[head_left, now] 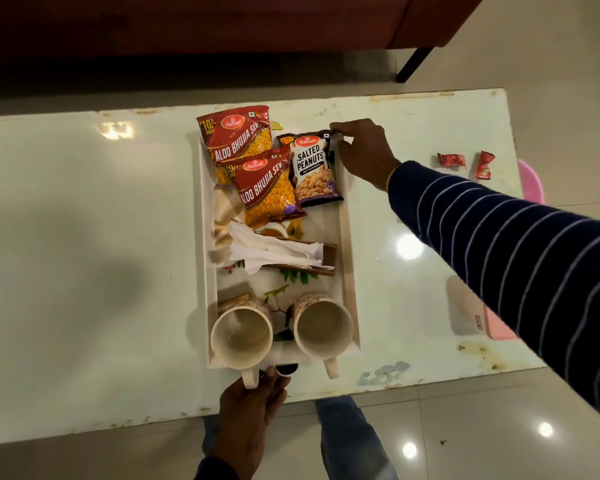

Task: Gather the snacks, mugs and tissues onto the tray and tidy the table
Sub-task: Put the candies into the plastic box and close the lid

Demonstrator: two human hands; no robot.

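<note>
A white tray [347,244] lies lengthwise on the table. At its far end are two red Aloo Bhujia Sev packets [238,140] [265,192] and a dark Salted Peanuts packet [315,168]. My right hand [362,152] pinches the peanuts packet's top right corner. A wad of white tissues [271,251] rests mid-tray on a brown holder. Two empty mugs [241,336] [323,329] stand at the near end. My left hand [253,410] grips the left mug's handle at the tray's near edge.
Two small red candy wrappers [451,160] [484,165] lie on the table's far right. A pink phone [496,323] sits partly under my right sleeve. A pink stool [530,181] stands beyond the right edge, and a dark red sofa [222,26] behind the glossy table [84,220].
</note>
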